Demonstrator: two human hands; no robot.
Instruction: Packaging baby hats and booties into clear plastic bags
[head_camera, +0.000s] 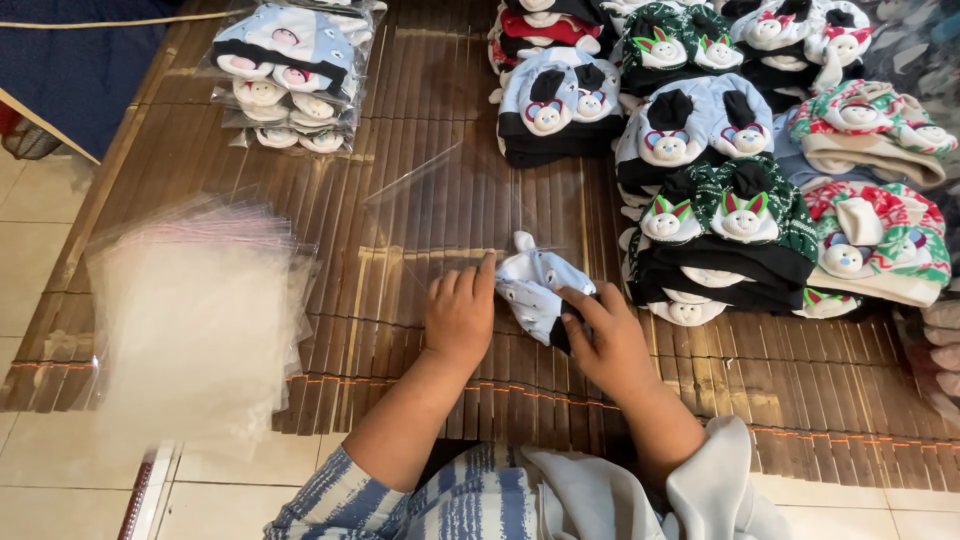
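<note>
Folding, by the look of it, is the step in hand: the right hand (612, 340) curls its fingers around the near end of a small pale blue hat (535, 290) printed with little figures, while the left hand (460, 315) lies flat just beside it, fingers together, pressing down on the near edge of a clear plastic bag (455, 205) spread on the bamboo mat (400, 340); the hat lies bunched between the two hands, touching both, at the bag's near corner; judging from this, the next move calls for the bag's mouth to be lifted and held apart so the hat can slide in, and the film is limp and flat, so finding that opening may be fiddly; to the left, near the mat's edge, sits a loose stack of empty clear bags (195, 320), well within reach; to the right stand piles of animal-face hats (725, 235) in green, blue and red patterns, close enough to crowd the right elbow; farther off, a bundle of bagged hats (290, 75) rests near the mat's far left.
</note>
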